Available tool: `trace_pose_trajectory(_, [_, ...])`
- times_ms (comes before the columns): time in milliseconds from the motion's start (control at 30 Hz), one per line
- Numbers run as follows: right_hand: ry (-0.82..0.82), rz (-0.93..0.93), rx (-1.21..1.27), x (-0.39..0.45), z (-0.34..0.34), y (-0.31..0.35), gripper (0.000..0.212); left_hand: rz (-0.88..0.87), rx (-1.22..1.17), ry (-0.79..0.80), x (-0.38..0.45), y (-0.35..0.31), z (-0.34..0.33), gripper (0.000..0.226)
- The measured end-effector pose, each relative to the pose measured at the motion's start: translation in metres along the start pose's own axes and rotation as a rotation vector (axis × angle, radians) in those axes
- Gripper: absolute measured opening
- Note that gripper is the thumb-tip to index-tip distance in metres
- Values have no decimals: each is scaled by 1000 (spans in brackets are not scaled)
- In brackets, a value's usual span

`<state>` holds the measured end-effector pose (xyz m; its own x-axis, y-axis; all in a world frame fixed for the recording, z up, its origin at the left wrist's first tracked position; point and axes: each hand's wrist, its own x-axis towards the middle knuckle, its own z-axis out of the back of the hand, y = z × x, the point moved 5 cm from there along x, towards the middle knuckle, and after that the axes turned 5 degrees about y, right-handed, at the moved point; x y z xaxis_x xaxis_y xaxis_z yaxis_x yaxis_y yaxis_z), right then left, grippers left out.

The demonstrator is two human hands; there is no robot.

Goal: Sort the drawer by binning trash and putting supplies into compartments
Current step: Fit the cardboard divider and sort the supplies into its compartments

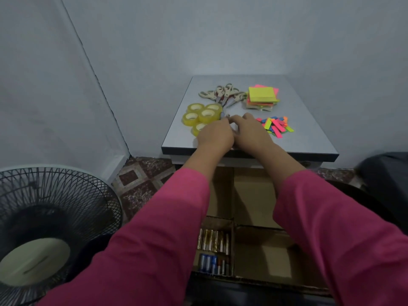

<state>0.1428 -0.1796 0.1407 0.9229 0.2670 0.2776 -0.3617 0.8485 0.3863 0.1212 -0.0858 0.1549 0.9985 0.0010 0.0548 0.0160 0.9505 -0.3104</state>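
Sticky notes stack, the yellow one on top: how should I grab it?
Pinch the sticky notes stack by its left and right edges, coming down from above. It lies flat on the table with straight sides, and the scissors lie close on its left, so probably slide that finger in carefully.

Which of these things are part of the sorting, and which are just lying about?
Part of the job:
tape rolls
scissors
sticky notes
coloured tabs
batteries
cardboard organiser
left hand
right hand

Just lying about:
fan
table, which only holds the supplies
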Motion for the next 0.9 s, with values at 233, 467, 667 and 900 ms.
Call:
trace_pose_trajectory(233, [6, -5, 11, -5, 0, 1, 41, 10, -74, -46, -12, 1, 2, 34])
trace_pose_trajectory(467, [-48, -18, 3, -12, 1, 2, 30, 1, -49, -57, -17, 2, 5, 11])
trace_pose_trajectory(667, [-118, -86, 73, -20, 2, -5, 23, 3, -36, -64, -25, 5, 6, 13])
trace_pose_trajectory(900, [-276, -119, 333, -78, 18, 2, 32, -47, -336, -117, -72, 30, 10, 15])
